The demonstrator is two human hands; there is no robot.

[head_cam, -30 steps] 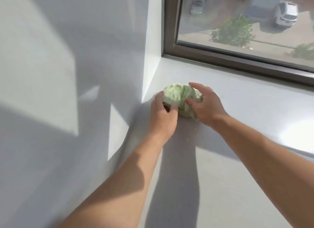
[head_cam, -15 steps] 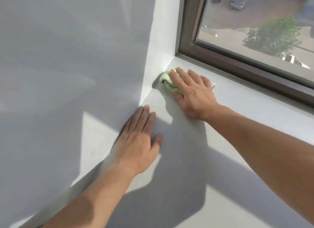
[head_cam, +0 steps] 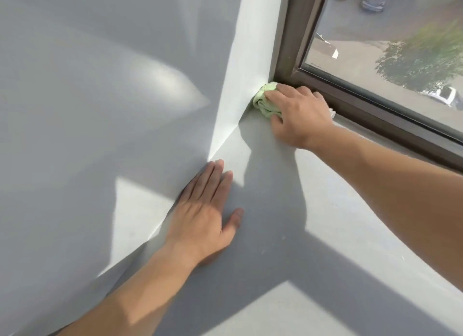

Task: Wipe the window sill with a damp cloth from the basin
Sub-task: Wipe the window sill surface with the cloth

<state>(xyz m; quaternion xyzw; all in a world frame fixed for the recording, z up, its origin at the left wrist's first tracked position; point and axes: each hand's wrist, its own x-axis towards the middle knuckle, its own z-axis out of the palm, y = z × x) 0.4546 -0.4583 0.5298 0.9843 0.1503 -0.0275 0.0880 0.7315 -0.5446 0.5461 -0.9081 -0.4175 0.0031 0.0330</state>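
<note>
**1. Left hand** [head_cam: 205,210]. Nearest item. It lies flat on the window sill [head_cam: 338,248], palm down, fingers straight and together, gripping nothing. Its outer edge runs along the wall [head_cam: 100,97]. Risk: it looks to be bearing weight, so a wet film reaching it could let it slide.

**2. Window sill.** Pale grey, crossed by sun patches and arm shadows, with small specks between the two hands. Risk: the shadows may hide specks, and strokes kept to the corner would miss the broad area nearer and to the right.

**3. Right hand** [head_cam: 298,112]. Farther off, at the back left corner. The fingers are laid over the cloth and press it down, with the thumb against its near edge. The hand is not clenched.

**4. Cloth** [head_cam: 263,101]. Light green and bunched. It sits under the right fingers and pokes out past the fingertips to the left. It is wedged where the sill, the side wall [head_cam: 248,67] and the window frame [head_cam: 375,117] meet. Risks:
- The cloth is pressed rather than pinched, so a fast pull could leave it behind.
- Bunched up, it touches little surface and may streak.
- The knuckles may knock the frame just behind them.

**5. Window frame.** Brown, touching the sill's back edge. Beyond the glass [head_cam: 375,47] are parked cars and a tree.
</note>
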